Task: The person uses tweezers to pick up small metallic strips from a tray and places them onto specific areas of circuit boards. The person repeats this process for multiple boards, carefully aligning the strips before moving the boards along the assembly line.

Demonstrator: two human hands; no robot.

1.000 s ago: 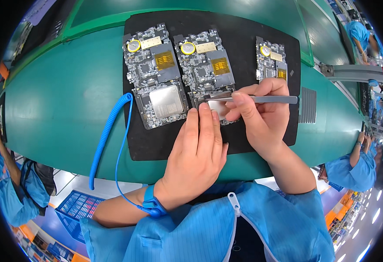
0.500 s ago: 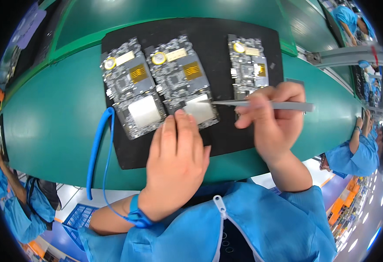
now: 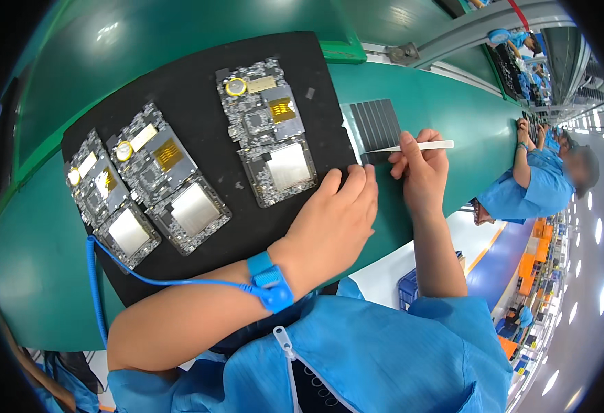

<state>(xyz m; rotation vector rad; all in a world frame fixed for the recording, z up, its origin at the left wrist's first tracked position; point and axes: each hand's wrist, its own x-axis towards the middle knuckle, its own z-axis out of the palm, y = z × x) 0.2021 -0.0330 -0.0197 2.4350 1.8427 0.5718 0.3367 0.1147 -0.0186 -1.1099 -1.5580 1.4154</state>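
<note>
My right hand pinches a pair of tweezers by its middle. The tip reaches the lower edge of a sheet of dark grey strips on a pale backing, lying right of the black mat. My left hand is flat with fingers stretched, its fingertips at the sheet's near left corner. Left of that hand lies a circuit board with a silver metal plate and a coin cell. Two similar boards, a middle one and a leftmost one, lie farther left.
The black mat rests on a green tabletop. A blue coiled cord runs to the band on my left wrist. A metal rail crosses the back right. Another person in blue sits at the right.
The view has swung right. Both hands have moved from the middle board to the strip sheet right of the mat, the tweezers still in my right hand.
</note>
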